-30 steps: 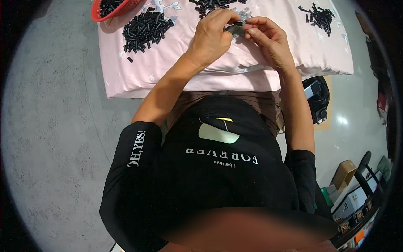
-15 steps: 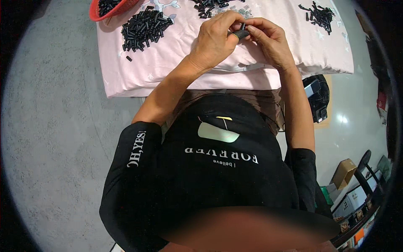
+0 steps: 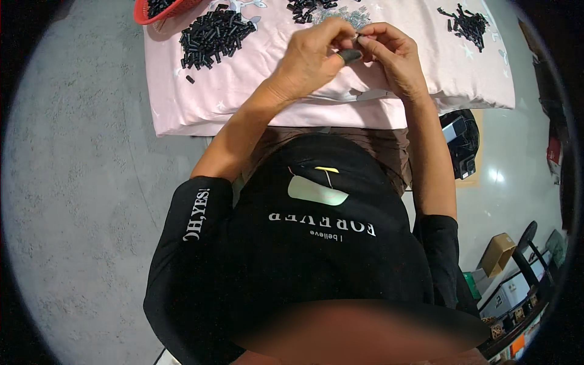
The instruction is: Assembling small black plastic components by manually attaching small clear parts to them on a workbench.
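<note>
My left hand point(image 3: 311, 59) and my right hand point(image 3: 398, 61) meet over the pink cloth point(image 3: 255, 91), fingertips close together in a pinch. Between them is a tiny dark piece, mostly hidden by the fingers and too small to name. A black cover point(image 3: 349, 56) sits on my left thumb. Just beyond my fingers lies a heap of small silvery pieces point(image 3: 353, 16), partly behind my left hand. Next to it is a pile of short black tubes point(image 3: 307, 11). A bigger pile of black tubes point(image 3: 216, 38) spreads to the left, with one loose tube point(image 3: 190, 79) nearer me.
A red plastic basket point(image 3: 176, 11) with more black pieces stands at the far left of the cloth. Another pile of black pieces point(image 3: 468, 27) lies at the far right. A black bag point(image 3: 462, 143) is on the floor, right of the table; a cardboard box point(image 3: 497, 255) stands farther down.
A small black tube showed upright between my fingertips before; now only a tiny dark bit shows there. My fingers have shifted slightly, and the whole view has moved a little.
</note>
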A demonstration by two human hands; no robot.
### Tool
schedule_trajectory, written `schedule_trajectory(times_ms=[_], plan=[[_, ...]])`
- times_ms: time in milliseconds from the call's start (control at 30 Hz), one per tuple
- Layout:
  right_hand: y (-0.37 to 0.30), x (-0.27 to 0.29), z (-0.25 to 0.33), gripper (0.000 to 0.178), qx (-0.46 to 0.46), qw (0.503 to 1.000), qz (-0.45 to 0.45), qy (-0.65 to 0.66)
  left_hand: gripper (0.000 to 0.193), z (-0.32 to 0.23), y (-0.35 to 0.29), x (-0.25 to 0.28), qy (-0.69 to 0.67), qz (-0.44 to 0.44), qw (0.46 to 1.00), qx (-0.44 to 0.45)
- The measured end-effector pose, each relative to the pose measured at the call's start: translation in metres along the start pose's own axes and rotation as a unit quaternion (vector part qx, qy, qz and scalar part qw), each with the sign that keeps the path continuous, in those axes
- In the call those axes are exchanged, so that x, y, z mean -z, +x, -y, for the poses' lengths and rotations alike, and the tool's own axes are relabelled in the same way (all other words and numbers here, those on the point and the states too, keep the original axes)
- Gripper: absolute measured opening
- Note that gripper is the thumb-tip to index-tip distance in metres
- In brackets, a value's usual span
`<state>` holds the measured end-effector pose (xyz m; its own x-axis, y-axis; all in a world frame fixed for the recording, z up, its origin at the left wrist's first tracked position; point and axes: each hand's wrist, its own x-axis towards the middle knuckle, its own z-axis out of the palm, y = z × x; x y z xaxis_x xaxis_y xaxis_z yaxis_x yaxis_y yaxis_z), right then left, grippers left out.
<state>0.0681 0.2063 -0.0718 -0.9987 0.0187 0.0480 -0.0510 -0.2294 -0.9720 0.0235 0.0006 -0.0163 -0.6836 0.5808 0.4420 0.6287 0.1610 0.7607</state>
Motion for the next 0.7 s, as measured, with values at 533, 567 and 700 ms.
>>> schedule_trajectory(times_ms=[533,567,700], plan=[[-0.003,-0.005,-0.006,0.027,0.028,0.997,-0.040,0.054,0.027,0.030,-0.020,0.053,0.183,-0.011,0.982,0.045],[-0.004,-0.005,-0.004,0.027,0.022,0.998,-0.041,0.037,0.027,0.030,-0.021,0.053,0.183,-0.012,0.982,0.045],[-0.004,-0.004,-0.004,0.028,0.031,0.999,-0.025,-0.004,0.022,0.029,-0.023,0.047,0.199,0.006,0.977,0.078]])
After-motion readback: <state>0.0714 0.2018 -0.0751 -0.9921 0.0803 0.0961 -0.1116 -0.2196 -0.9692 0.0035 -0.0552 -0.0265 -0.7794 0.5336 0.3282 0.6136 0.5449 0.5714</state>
